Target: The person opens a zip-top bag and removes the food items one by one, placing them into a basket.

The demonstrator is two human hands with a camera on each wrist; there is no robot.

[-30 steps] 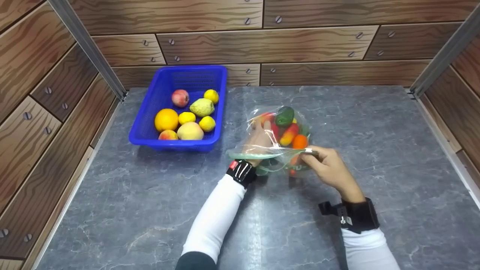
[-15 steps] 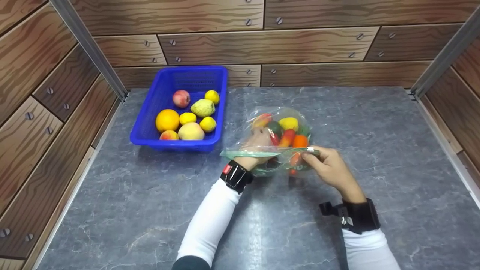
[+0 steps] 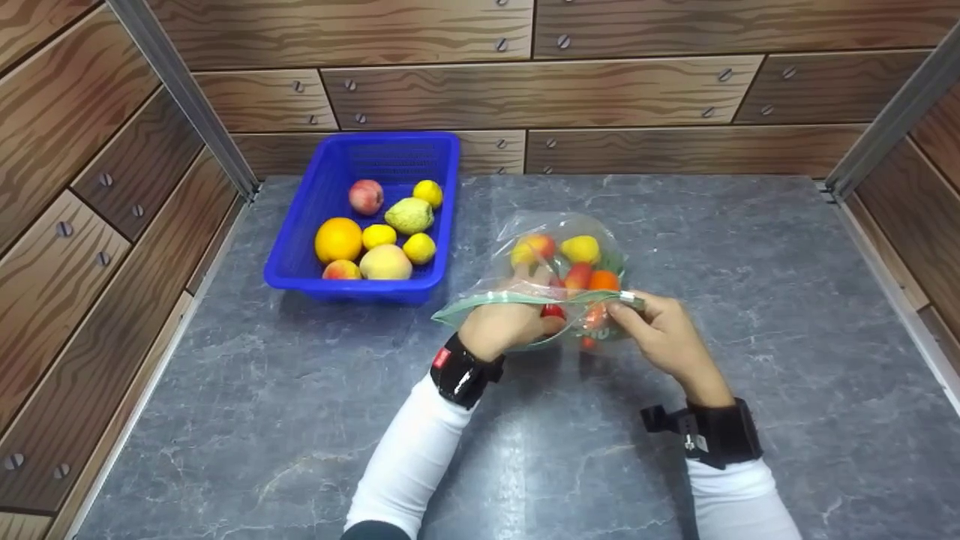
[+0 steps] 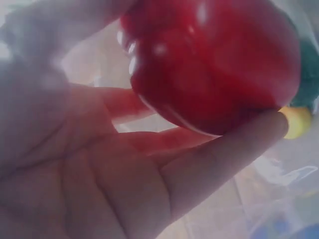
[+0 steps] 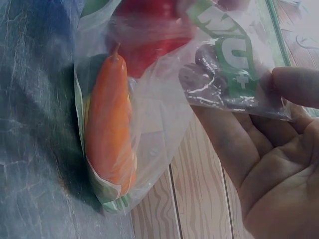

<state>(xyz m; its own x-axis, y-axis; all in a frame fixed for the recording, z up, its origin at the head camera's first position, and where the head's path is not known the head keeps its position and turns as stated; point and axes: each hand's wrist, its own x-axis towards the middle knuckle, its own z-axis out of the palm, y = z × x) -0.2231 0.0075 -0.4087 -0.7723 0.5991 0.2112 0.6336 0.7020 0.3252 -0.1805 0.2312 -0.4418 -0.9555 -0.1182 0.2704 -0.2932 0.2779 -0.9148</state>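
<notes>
Against wood-print panels (image 3: 420, 90), on a grey marbled surface (image 3: 300, 420), gripping a red bell pepper (image 4: 214, 64) in the curled left hand (image 3: 506, 322) at the mouth of a clear zip bag (image 3: 562, 298), stretched left to right, and pinching its right end in the right hand (image 3: 664, 337). Near a blue basket (image 3: 352, 285) of fruit (image 3: 386, 262), with a carrot-shaped vegetable (image 5: 109, 124) also bagged. Reaching less deep than a second ago.

One blue basket (image 3: 279, 268); fruits within, eight: one orange (image 3: 338, 241), three small yellow fruits (image 3: 419, 248), one yellow-green fruit (image 3: 409, 216), one pinkish-red fruit (image 3: 366, 196), two peach-like fruits (image 3: 385, 262). One clear bag (image 3: 480, 301); one red bell pepper (image 4: 214, 64), other contents partly hidden. One left hand (image 3: 501, 326); one right hand (image 3: 664, 337).
</notes>
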